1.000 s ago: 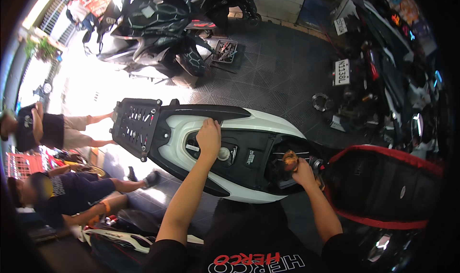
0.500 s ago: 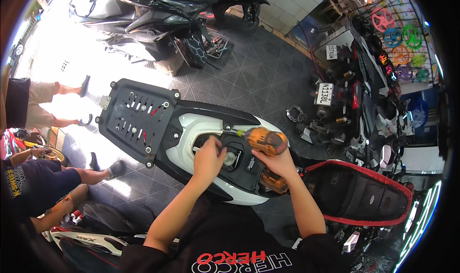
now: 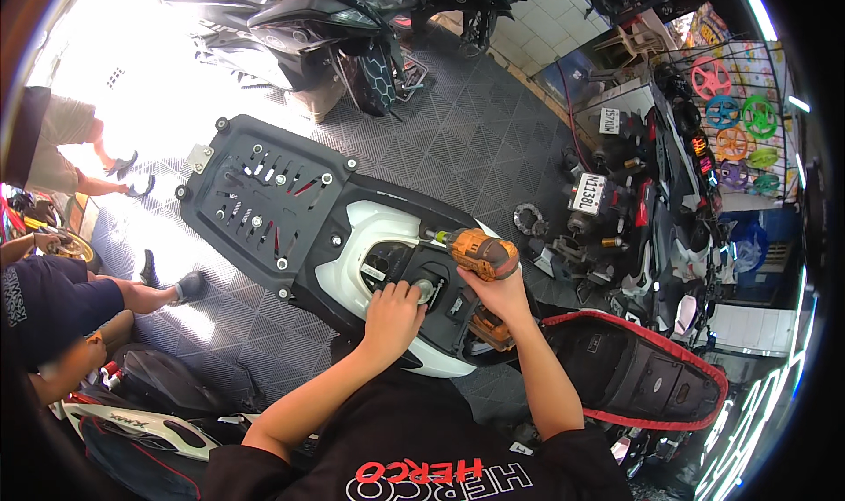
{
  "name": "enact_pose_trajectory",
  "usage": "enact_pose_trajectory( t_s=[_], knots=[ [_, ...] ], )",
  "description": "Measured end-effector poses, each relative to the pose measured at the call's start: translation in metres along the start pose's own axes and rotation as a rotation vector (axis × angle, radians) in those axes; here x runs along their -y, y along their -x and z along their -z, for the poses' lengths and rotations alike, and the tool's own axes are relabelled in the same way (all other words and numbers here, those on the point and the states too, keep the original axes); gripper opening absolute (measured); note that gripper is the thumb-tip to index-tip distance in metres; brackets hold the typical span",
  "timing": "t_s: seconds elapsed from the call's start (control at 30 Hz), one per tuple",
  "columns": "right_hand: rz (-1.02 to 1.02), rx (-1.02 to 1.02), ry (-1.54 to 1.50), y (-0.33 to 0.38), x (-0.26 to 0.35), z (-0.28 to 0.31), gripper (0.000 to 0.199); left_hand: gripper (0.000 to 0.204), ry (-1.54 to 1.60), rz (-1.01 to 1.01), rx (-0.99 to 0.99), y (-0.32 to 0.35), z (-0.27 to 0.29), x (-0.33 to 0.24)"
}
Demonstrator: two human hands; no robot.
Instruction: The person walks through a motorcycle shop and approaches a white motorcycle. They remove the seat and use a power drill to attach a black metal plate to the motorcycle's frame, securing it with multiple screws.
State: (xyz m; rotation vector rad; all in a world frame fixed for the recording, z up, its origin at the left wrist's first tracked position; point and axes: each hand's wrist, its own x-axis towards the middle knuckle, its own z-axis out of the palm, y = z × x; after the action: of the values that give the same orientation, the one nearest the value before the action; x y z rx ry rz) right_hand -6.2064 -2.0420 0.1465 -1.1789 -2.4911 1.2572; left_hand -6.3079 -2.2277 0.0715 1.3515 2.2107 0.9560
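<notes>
My right hand [image 3: 500,292] is wrapped round the handle of an orange cordless drill [image 3: 482,253]. Its green-collared nose [image 3: 439,235] points left, meeting the far side of a scooter's white rear panel [image 3: 338,275]. What the tip touches is too small to make out. My left hand [image 3: 393,321] lies over the near edge of that panel, fingers stretched and holding nothing visible. Just beyond its fingertips sits a round metal cap [image 3: 426,290] in the black centre section. A black slotted rack plate [image 3: 242,250] covers the scooter's tail at the left.
The red-edged seat [image 3: 638,373] is opened out to the right. Scooter parts with plates [image 3: 588,193] line the right side; parked scooters [image 3: 326,26] stand at the back. Two people are at the left, one seated in dark shorts [image 3: 84,303]. Patterned tiles [image 3: 440,123] cover the floor.
My left hand has drawn back from the opening in the white panel, its fingers now flat at the near edge. The drill stays at the far side. The whole view has shifted slightly.
</notes>
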Motion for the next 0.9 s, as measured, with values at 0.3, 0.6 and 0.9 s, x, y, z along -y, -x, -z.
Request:
enact_pose_trajectory(
  t_s=[0.3,0.6,0.9],
  knots=[
    [-0.016,-0.028,0.098,-0.006,0.000,0.006,0.043,0.016,0.147,0.187,-0.182,-0.049,-0.013,0.017],
    [-0.028,-0.040,0.049,0.004,-0.004,0.016,0.040,0.025,0.106,0.153,-0.297,-0.082,-0.041,0.008],
    [-0.070,-0.058,-0.170,0.073,-0.040,0.074,0.036,0.023,-0.213,0.194,-0.304,-0.102,-0.078,-0.001]
  ],
)
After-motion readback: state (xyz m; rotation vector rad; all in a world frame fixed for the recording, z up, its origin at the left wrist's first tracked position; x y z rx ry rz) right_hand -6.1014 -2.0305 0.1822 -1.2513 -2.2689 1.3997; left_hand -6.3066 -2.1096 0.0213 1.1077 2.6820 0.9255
